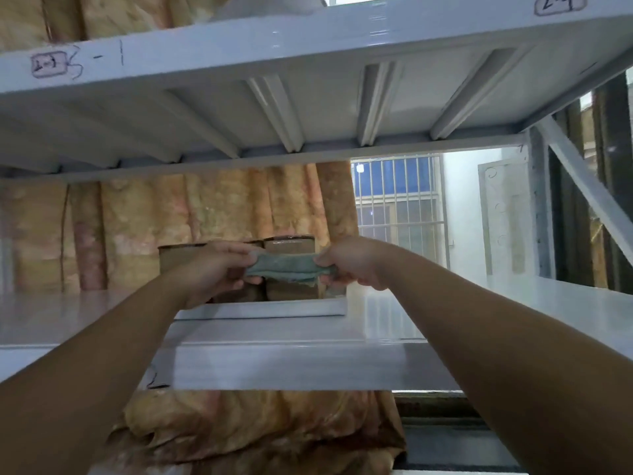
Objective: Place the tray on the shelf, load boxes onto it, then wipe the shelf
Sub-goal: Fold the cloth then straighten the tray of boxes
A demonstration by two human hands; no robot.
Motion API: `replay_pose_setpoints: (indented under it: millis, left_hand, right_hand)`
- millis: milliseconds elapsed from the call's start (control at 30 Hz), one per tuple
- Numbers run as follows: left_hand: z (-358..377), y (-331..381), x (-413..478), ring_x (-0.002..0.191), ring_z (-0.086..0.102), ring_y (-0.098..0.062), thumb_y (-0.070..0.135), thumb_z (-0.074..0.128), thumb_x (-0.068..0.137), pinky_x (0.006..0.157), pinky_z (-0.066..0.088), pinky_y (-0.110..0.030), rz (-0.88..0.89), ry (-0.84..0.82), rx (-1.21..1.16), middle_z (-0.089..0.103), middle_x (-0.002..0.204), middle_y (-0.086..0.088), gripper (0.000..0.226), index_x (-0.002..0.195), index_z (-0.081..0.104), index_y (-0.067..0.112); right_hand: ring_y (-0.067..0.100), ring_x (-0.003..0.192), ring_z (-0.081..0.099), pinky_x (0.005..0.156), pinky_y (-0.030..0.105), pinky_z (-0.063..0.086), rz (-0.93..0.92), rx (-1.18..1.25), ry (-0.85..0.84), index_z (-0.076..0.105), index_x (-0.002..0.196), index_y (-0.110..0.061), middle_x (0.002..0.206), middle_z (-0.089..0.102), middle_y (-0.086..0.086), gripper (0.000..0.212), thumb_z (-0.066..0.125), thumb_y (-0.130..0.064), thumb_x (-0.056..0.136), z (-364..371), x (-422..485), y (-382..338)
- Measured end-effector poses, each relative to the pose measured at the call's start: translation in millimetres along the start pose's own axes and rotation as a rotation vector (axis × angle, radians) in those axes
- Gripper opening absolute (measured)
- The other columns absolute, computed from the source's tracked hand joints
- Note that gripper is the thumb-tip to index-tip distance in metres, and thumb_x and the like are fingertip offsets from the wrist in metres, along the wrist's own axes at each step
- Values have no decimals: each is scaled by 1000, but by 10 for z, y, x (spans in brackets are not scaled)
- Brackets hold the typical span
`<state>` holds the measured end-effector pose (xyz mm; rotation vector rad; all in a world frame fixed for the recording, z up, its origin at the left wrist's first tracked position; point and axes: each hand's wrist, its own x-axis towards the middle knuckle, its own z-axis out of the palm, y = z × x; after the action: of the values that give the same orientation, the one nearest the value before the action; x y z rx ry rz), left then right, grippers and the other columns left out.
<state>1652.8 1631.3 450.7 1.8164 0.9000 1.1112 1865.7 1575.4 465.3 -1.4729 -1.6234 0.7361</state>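
Left hand (215,269) and right hand (352,265), both grasping: each pinches one end of a folded blue-green cloth (286,267), which spans the gap between them and is held level in the air. The two-handed hold is probably meant to square the cloth into a flat pad before it meets the surface.

Directly behind the cloth stand the brown boxes (291,245), packed close together on the white tray (267,310). The tray lies flat on the shelf (513,303), near its middle and set back from the front edge. Tray and load appear to be in place, so wiping is judged the step in hand.

Open room: bare shelf surface extends to the left and right of the tray, and in a strip between the tray's front rim and the shelf's front lip. The upper shelf (274,104), ribbed underneath, limits headroom above the boxes. At the right, a slanting brace (582,176) and an upright post (539,200) bound the bay. A patterned curtain (154,228) hangs behind the left part, and a barred window (397,200) shows behind the right.
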Motion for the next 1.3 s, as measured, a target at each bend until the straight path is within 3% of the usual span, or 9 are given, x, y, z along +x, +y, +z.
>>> replay_pose_setpoints:
  millis: [133,200,333,500,600,667,867,1000,1300]
  left_hand:
    - [-100,-136,0,43,63,-3,7,48,94,45,37,-15,-10,97,188,60,78,-4,18,87,61,17]
    - [-85,-210,39,38,61,-5,9,50,92,37,37,-12,1,156,192,54,71,-3,16,79,55,17]
    - [-42,-357,114,67,65,-24,20,54,86,66,50,-34,101,304,448,60,71,-4,13,74,48,18]
    - [39,-408,66,74,49,-25,29,46,90,55,31,-31,154,370,778,53,79,-6,15,91,44,14]
    - [42,-475,59,79,52,-25,31,48,90,58,35,-31,178,333,893,57,85,-6,18,98,46,15]
    - [26,-514,91,86,55,-26,23,52,88,64,38,-31,254,299,838,59,92,-7,10,96,48,17]
    - [71,-533,107,98,51,-25,-8,44,77,82,45,-38,513,106,952,52,92,-1,40,97,65,19]
    - [73,-507,72,99,51,-24,-5,44,77,83,45,-38,540,69,1014,55,101,-5,51,112,64,26]
    - [113,-447,6,103,53,-20,13,48,84,81,45,-34,465,31,1138,55,104,3,38,113,66,29]
  right_hand:
    - [2,38,55,49,16,43,41,-15,60,51,91,-7,68,57,5,9,47,-12,97,338,167,-46]
    - [5,43,53,45,16,40,53,-53,126,53,87,-6,65,55,5,11,48,-10,95,440,227,-36]
    - [7,45,52,34,12,40,84,-41,217,53,82,-8,64,55,5,11,57,-13,91,539,213,-54]
    - [26,74,66,74,34,57,69,-267,376,64,91,-3,80,69,10,32,67,-31,76,607,308,74]
    - [28,82,59,88,43,46,102,-549,454,53,77,-13,77,57,3,47,60,-58,65,641,287,202]
    - [26,88,58,94,47,41,87,-558,470,52,72,-20,81,57,-2,34,58,-53,64,655,240,229]
    - [22,103,45,81,34,27,-67,-580,514,65,82,-26,98,60,-3,8,57,-28,79,625,209,240]
    - [14,90,52,78,25,30,-303,-622,396,68,86,-30,85,61,-8,21,53,-15,84,701,167,259]
    - [13,89,58,86,37,45,-280,-660,300,66,78,-24,84,66,-11,14,63,-37,76,719,178,296]
